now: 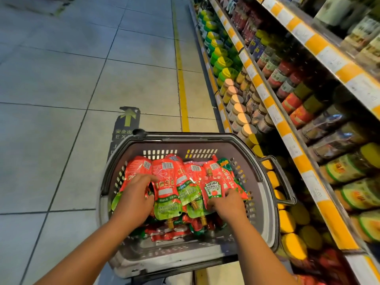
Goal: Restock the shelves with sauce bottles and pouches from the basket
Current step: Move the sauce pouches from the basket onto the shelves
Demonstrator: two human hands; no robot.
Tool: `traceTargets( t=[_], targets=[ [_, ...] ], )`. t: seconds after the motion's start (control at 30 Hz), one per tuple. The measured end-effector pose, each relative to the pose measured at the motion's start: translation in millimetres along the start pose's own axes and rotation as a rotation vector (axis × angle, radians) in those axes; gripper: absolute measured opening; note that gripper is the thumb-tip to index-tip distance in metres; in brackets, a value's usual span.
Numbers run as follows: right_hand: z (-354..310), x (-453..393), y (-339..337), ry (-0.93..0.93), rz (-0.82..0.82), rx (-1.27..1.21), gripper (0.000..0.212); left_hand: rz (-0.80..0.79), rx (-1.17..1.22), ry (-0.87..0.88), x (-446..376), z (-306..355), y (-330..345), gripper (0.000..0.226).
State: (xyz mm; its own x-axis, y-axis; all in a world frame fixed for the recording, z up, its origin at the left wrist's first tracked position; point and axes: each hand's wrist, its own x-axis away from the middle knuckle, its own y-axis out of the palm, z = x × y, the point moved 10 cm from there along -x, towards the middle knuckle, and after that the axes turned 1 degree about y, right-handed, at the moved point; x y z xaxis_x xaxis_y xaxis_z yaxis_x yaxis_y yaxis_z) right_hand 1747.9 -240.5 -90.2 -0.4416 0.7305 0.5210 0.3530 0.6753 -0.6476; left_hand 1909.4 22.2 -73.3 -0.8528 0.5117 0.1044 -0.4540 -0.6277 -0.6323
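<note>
A grey plastic basket (265, 212) stands on the floor beside the shelves, filled with several red and green ketchup pouches (167, 188). My left hand (135, 194) reaches into the basket's left side, its fingers curled around the edge of a red pouch (135, 167). My right hand (228, 202) grips the lower edge of a Heinz ketchup pouch (212, 187) on the right side. More pouches lie underneath, partly hidden by my hands.
Shelves (287, 128) with yellow and white price strips run along the right, packed with jars, bottles and cans. A yellow floor line (182, 85) and a green arrow exit sticker (127, 122) mark the tiled aisle to the left.
</note>
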Motion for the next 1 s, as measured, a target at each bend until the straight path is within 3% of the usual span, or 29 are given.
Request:
traceTargets(
  t=[0.1,0.2,0.4,0.5,0.67,0.8,1.0],
  targets=[
    [4,1,-3,0.002,0.004,-0.077,0.043,-0.079,-0.083,0.065,1,4,13,0.056],
    [8,5,-7,0.036,-0.006,-0.152,0.042,-0.15,-0.162,0.132,4,9,26,0.069],
    [14,9,-10,0.078,-0.075,-0.275,0.046,-0.226,-0.48,0.188,15,5,55,0.126],
    [14,11,-11,0.075,-0.08,-0.311,0.047,-0.216,-0.595,0.227,18,9,66,0.141],
    [14,16,-13,0.049,-0.091,-0.348,0.046,-0.209,-0.662,0.225,14,12,67,0.124],
    [15,19,-19,0.031,-0.093,-0.413,0.041,-0.218,-0.575,0.268,22,25,60,0.107],
    [18,28,-34,0.013,-0.072,-0.501,0.034,0.045,-0.289,0.373,21,59,4,0.058]
  ],
)
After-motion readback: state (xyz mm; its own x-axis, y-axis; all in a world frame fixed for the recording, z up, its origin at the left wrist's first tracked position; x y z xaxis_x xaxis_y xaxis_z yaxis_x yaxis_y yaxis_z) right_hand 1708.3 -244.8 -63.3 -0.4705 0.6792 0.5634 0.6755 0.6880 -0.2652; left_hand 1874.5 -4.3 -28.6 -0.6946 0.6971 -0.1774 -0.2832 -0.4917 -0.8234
